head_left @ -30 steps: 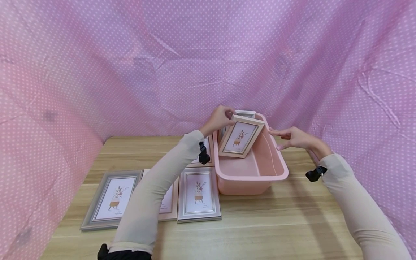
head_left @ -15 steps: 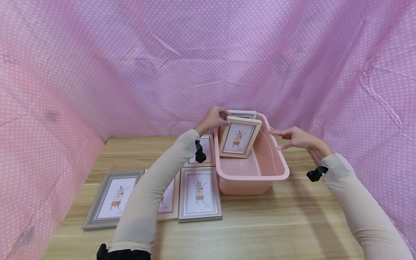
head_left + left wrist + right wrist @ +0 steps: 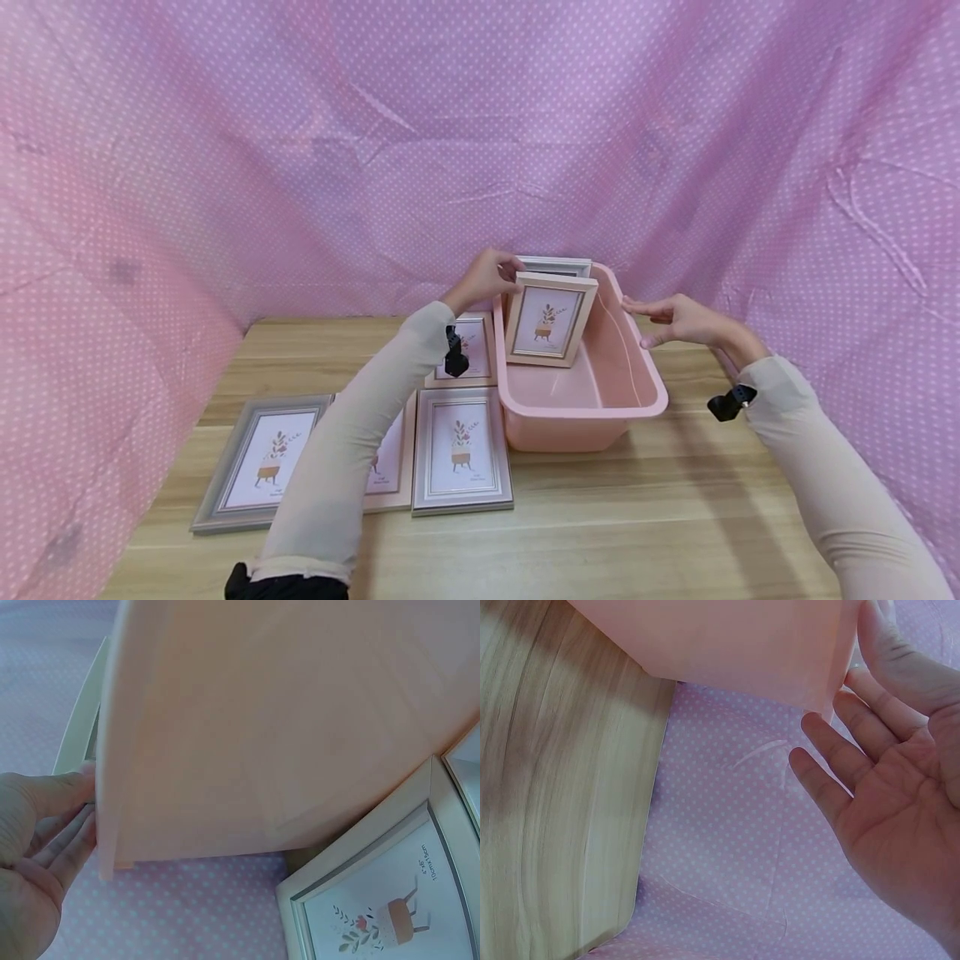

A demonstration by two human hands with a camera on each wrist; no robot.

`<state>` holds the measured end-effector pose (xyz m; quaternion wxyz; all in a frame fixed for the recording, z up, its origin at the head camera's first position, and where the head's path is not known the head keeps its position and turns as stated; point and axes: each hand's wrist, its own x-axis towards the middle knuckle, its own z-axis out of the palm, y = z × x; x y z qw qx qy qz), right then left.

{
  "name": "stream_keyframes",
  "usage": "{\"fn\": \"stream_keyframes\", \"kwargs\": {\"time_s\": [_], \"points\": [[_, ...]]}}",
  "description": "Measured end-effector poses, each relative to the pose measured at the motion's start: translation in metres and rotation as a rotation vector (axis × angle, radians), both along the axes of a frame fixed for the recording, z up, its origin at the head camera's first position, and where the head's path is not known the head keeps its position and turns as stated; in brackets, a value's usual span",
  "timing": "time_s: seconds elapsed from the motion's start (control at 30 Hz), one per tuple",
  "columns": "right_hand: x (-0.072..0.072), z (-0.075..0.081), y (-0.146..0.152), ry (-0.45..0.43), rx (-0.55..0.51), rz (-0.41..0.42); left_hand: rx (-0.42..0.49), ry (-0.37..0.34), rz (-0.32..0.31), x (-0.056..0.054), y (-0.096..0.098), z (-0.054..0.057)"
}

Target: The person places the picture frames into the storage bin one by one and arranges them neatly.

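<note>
My left hand (image 3: 486, 277) pinches the upper left corner of a cream picture frame (image 3: 547, 323), which stands tilted inside a pink plastic tub (image 3: 582, 412). Its picture of a potted plant faces me. Behind it, a white-edged picture frame (image 3: 558, 265) leans at the back of the tub, mostly hidden. In the left wrist view the tub's wall covers the held frame, and the fingers curl at the rim. On the other side my right hand (image 3: 686, 321) rests at the tub's right rim with fingers fairly straight, as the right wrist view also shows.
On the wooden table (image 3: 600, 525), left of the tub, lie a grey picture frame (image 3: 258, 467), a cream one (image 3: 393, 467) partly under my left sleeve, a silver one (image 3: 462, 450) and another cream one (image 3: 474, 346) behind it. A pink dotted cloth (image 3: 480, 150) hangs around the table.
The held picture frame has shifted left and slightly down in the tub and turned more upright, with my left hand moving along. The right hand has stayed at the rim.
</note>
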<state>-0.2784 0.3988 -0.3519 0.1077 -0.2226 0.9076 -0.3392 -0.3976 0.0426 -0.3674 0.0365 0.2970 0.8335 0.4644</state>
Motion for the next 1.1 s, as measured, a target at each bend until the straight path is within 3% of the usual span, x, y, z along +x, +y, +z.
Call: {"fn": "stream_keyframes", "kwargs": {"time_s": [0.47,1.1], "points": [[0.0003,-0.0015,0.0012,-0.029,-0.026,-0.010,-0.015,0.050,0.060,-0.0015,-0.0002,-0.0069],[-0.0002,-0.0024,0.0037,-0.018,-0.029,-0.002,-0.045,0.105,0.081,-0.0040,0.0055,-0.0094]]}}
